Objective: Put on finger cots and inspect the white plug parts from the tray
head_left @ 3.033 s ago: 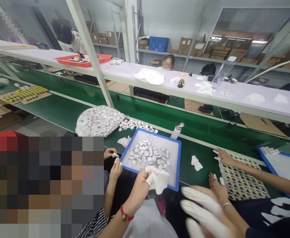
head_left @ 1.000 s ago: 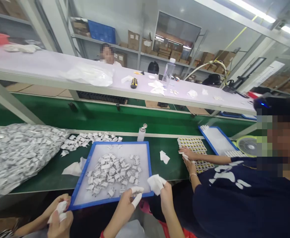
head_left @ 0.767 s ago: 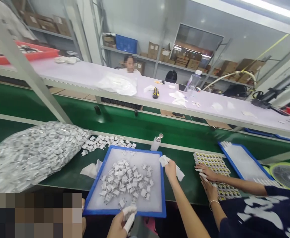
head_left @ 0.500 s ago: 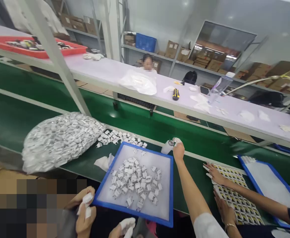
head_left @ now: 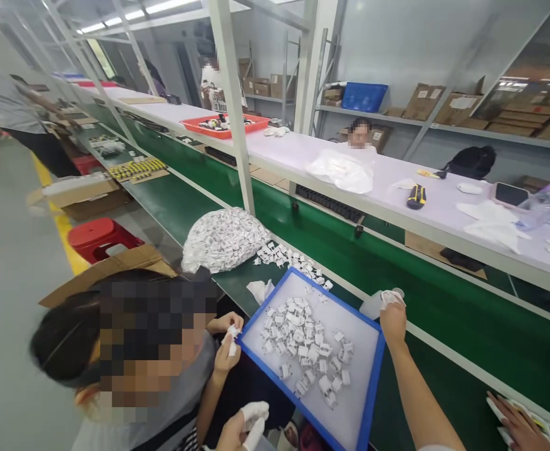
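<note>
My left hand (head_left: pixel 249 427), with white covers on its fingers, is at the bottom, near the tray's left edge. Its fingers are loosely curled and apart, with nothing visible between them. My right hand (head_left: pixel 392 318), also with white-covered fingers, closes around the top of a translucent white bottle (head_left: pixel 371 307) just beyond the tray's right corner. Part of the bottle is hidden by the fingers. Between my hands lies a blue-rimmed tray (head_left: pixel 375 382) holding a heap of small white plug pieces (head_left: pixel 298 326).
A seated co-worker at the left holds a white piece (head_left: pixel 232 335) in both hands. A large clear bag of white pieces (head_left: pixel 228 238) stands behind the tray, with loose pieces (head_left: pixel 298 260) beside it. Another person's hand (head_left: pixel 519 423) is at the lower right. A shelf (head_left: pixel 397 200) runs above the green belt.
The view has swung left, bringing in more of the co-worker and the line. My right hand has closed further over the bottle's top. My left hand's fingers have spread a little.
</note>
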`<state>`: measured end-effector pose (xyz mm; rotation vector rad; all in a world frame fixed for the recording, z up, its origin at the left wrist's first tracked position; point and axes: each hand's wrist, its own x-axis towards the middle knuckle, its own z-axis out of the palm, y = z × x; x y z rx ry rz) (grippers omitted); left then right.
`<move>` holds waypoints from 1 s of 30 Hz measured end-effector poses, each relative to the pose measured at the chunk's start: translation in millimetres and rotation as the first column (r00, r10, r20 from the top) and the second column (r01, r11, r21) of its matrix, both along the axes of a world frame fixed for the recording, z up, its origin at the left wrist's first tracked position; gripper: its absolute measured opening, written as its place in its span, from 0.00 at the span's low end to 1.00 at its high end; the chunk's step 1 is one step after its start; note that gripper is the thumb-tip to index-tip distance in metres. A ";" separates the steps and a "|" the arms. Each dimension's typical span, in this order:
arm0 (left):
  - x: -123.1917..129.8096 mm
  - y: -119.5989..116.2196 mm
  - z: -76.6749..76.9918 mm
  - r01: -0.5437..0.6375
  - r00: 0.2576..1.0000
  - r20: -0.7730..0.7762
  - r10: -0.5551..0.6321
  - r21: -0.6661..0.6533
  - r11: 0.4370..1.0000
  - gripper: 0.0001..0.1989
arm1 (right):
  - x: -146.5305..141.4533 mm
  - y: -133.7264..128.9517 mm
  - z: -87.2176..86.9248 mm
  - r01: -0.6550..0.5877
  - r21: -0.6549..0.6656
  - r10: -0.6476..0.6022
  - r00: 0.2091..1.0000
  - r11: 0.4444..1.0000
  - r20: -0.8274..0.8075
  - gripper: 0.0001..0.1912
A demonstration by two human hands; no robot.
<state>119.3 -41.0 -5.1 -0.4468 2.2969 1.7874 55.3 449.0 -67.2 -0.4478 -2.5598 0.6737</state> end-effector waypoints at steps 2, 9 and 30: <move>-16.2 -3.4 -1.2 0.012 1.000 0.027 -0.012 0.018 1.000 0.20 | 1.3 0.0 0.7 -0.033 0.021 0.033 0.999 0.999 0.037 0.12; -71.7 -20.0 -5.4 0.098 0.972 0.204 -0.117 0.098 0.990 0.19 | 13.6 -3.0 11.9 -0.047 0.093 0.021 0.963 0.995 0.268 0.15; 150.1 40.7 -11.0 -0.211 0.976 0.080 0.203 0.123 0.970 0.41 | 11.8 -15.0 58.5 0.011 0.099 -0.060 0.862 0.995 0.504 0.20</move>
